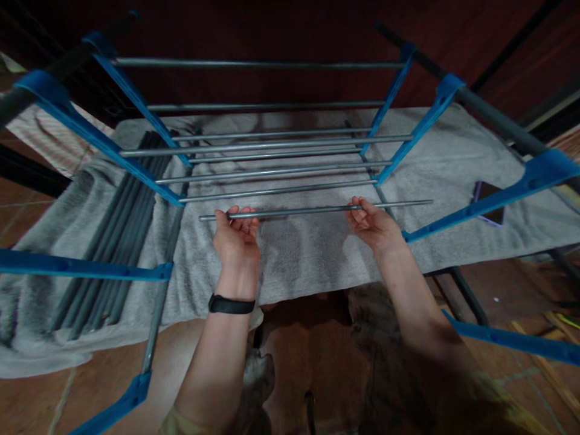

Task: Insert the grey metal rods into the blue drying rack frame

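A thin grey metal rod point(299, 211) runs crosswise in front of me. Near its left end, my left hand point(238, 235) pinches it between thumb and fingers. My right hand point(371, 223) grips the same rod toward its right side, and the end sticks out past it. Around both hands stands a rack frame with blue plastic brackets point(158, 187) on the left and a blue bracket point(430, 115) on the right. Several grey crossbars point(281, 145) join these brackets just beyond the held rod.
A grey towel point(312, 260) covers the surface under the rack. Several loose grey tubes point(113, 241) lie on it at the left. On the right, a phone point(489, 202) rests behind a long blue bracket point(480, 208). Tiled floor point(40, 399) shows below.
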Tool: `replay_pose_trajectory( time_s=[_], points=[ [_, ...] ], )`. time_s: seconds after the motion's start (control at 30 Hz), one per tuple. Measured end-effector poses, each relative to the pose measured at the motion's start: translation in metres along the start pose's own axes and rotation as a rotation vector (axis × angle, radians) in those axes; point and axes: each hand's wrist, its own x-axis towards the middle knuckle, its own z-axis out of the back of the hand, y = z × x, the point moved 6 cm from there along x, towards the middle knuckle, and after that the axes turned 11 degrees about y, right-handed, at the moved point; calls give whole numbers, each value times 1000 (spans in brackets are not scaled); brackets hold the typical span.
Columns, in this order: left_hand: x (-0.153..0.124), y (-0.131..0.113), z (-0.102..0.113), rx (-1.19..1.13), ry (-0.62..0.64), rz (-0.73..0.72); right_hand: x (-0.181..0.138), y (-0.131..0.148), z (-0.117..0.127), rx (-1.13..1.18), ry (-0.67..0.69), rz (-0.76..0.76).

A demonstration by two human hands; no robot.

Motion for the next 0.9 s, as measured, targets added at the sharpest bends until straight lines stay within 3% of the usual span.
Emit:
replay_pose_trajectory(
  time_s=[0.4,0.9],
  points=[
    [-8,-11,-5,14,-69,-34,-2,4,-1,37,-10,-5],
    [-9,-7,-6,-9,-31,-45,-5,-8,-16,-2,114,-6]
  ],
)
